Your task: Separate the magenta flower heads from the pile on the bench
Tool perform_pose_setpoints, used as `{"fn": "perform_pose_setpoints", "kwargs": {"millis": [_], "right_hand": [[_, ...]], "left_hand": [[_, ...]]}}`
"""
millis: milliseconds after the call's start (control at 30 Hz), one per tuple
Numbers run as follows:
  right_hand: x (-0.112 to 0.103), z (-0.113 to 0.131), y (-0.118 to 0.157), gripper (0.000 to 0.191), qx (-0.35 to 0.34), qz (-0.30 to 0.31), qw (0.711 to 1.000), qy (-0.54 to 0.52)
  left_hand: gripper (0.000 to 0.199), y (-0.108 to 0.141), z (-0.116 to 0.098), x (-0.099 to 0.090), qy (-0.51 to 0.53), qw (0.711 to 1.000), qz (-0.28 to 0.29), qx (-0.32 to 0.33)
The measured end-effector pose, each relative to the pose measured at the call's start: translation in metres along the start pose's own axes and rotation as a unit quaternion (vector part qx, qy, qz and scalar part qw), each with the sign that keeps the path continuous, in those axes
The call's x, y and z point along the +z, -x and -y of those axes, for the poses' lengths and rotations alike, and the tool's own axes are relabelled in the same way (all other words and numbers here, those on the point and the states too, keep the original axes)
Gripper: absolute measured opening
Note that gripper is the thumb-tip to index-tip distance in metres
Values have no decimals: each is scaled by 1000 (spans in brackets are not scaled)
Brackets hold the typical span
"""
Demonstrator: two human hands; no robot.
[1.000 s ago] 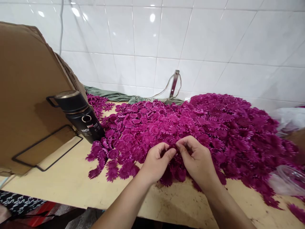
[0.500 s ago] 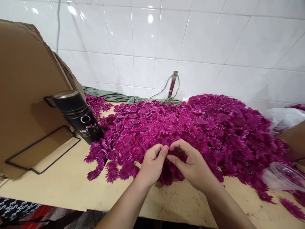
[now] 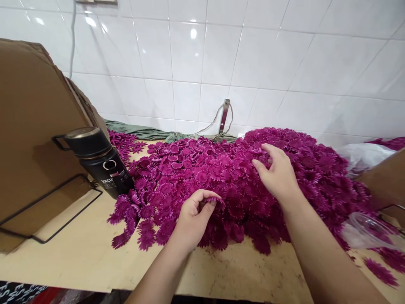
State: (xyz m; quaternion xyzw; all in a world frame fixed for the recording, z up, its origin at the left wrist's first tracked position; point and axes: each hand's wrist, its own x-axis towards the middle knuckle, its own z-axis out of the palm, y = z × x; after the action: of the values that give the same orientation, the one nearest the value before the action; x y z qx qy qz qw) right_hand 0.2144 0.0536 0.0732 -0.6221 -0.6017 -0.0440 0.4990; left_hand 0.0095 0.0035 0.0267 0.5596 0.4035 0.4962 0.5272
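A big heap of magenta artificial flower heads (image 3: 190, 169) spreads over the pale table in front of me. At its near edge, my left hand (image 3: 196, 217) pinches one magenta flower piece (image 3: 217, 202) between thumb and fingers. My right hand (image 3: 276, 171) is over the upper right part of the heap, thumb and fingers apart. Petals show just beyond its fingertips, and nothing is visibly gripped.
On the left, a black vacuum flask (image 3: 99, 160) stands before large cardboard sheets (image 3: 38, 118) and a black wire stand (image 3: 47, 240). A clear plastic cup (image 3: 368, 230) lies at the right. White tiles (image 3: 268, 55) rise behind, with a metal bracket (image 3: 224, 116).
My hands were together at the near edge of the heap. The right hand has moved away, up and right, and opened; the left stays low with the flower piece. The view has shifted slightly.
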Motion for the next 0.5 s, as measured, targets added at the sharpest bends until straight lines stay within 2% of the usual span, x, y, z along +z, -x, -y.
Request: {"fn": "perform_pose_setpoints", "kwargs": {"millis": [100, 233, 367, 433, 500], "right_hand": [[-3, 23, 27, 21, -59, 82, 995, -25], [0, 48, 63, 11, -110, 181, 973, -90], [10, 51, 74, 5, -59, 275, 950, -136], [14, 52, 76, 4, -40, 288, 946, -145], [15, 53, 77, 7, -56, 265, 954, -126]], "left_hand": [[25, -7, 8, 2, 39, 998, -19, -37], [44, -11, 14, 7, 36, 999, -23, -31], [53, -12, 14, 9, 33, 998, -28, -35], [54, -12, 14, 9, 39, 998, -16, -41], [52, -10, 13, 9, 37, 999, 0, -39]]}}
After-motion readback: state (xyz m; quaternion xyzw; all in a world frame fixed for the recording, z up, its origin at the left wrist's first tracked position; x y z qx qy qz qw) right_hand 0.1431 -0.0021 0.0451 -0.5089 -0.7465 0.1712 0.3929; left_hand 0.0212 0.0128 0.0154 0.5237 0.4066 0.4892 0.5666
